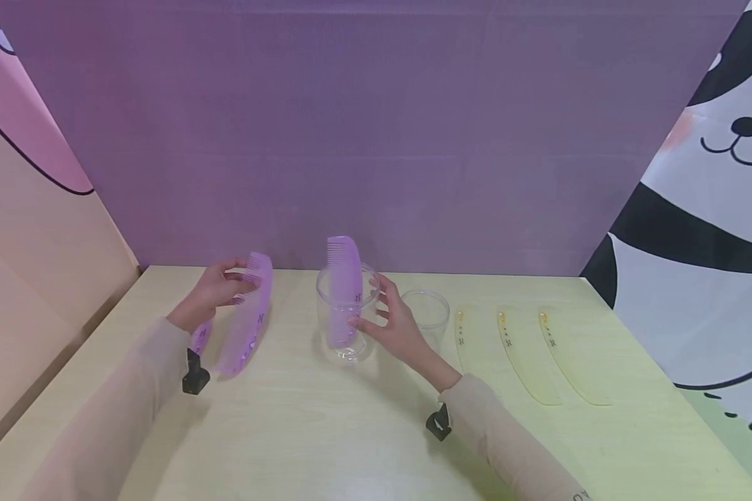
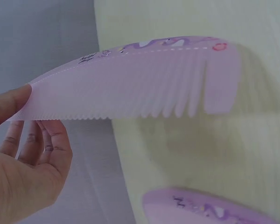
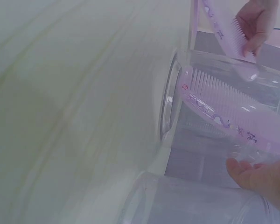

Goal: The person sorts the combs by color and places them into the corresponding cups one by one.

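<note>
My left hand (image 1: pixel 212 296) pinches one end of a purple comb (image 1: pixel 254 323), holding it up at a slant above the table. In the left wrist view this comb (image 2: pixel 130 86) shows its teeth downward, and a printed pattern runs along its back. A second purple comb (image 1: pixel 201 336) lies on the table beneath, partly hidden by my left arm. My right hand (image 1: pixel 402 330) grips the side of a clear plastic cup (image 1: pixel 324 316), thumb in front and fingers behind. Upright inside that cup leans another purple comb (image 1: pixel 346 278), its top above the rim.
Just right of the held cup stands another clear cup (image 1: pixel 431 313). Farther right, three pale yellow see-through combs (image 1: pixel 468 341) lie in a row on the light wooden table (image 1: pixel 326 438). A purple backdrop (image 1: pixel 376 139) rises behind the table's far edge.
</note>
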The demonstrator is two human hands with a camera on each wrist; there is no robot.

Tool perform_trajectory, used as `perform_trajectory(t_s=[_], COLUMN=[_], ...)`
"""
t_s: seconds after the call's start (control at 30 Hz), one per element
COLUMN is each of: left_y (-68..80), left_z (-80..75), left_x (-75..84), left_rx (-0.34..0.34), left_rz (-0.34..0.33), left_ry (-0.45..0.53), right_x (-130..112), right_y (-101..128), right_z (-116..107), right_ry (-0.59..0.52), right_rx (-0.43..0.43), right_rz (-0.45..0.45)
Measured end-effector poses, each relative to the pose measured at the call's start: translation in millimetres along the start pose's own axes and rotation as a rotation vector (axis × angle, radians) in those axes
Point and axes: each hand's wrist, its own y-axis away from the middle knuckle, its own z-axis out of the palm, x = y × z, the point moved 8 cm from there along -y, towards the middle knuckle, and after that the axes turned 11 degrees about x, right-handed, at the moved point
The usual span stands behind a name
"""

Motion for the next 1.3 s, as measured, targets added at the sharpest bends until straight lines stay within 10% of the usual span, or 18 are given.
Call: perform_trajectory(t_s=[1.3], left_y=[19.9], left_z=[-20.9], left_x=[139.8], left_rx=[0.151], left_rz=[0.279], left_ry=[0.054], right_x=[1.0], right_y=[-0.2], right_z=[0.6], right_ry=[0.003], right_rx=[0.005], right_rz=[0.011])
